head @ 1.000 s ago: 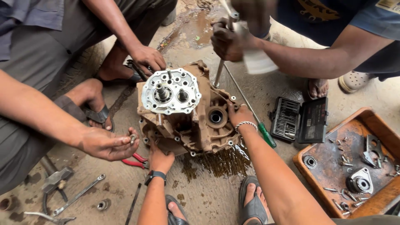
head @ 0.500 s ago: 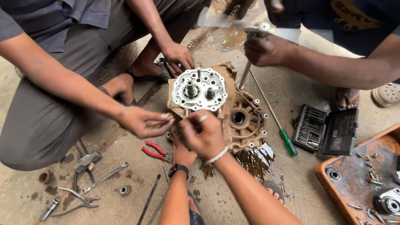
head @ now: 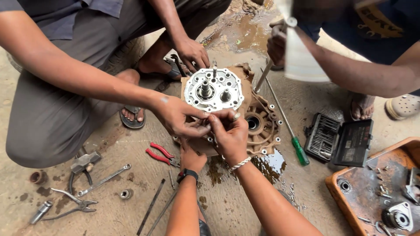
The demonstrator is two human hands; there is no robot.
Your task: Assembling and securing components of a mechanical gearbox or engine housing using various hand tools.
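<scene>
Engine case: a dirty crankcase with a clean silver cover plate and two upright shafts is set on the concrete floor, directly under and beyond both hands.
Right hand: the right hand is curled over the case's near edge, its fingertips pinched on something small; what it is cannot be told.
Left hand: the left hand, watch at the wrist, is pressed against the case's near side from below; its fingers are hidden, so its grip cannot be told.
Co-worker's hand: a co-worker's hand is met fingertip to fingertip with the right hand.
Risk: the small part could be dropped into the open case or the oil puddle just right of the right wrist, because three hands are crowded on one spot.
Counts: one red-handled pliers left of the left hand; one green-handled screwdriver and one open bit case to the right; one orange tray farther right.
</scene>
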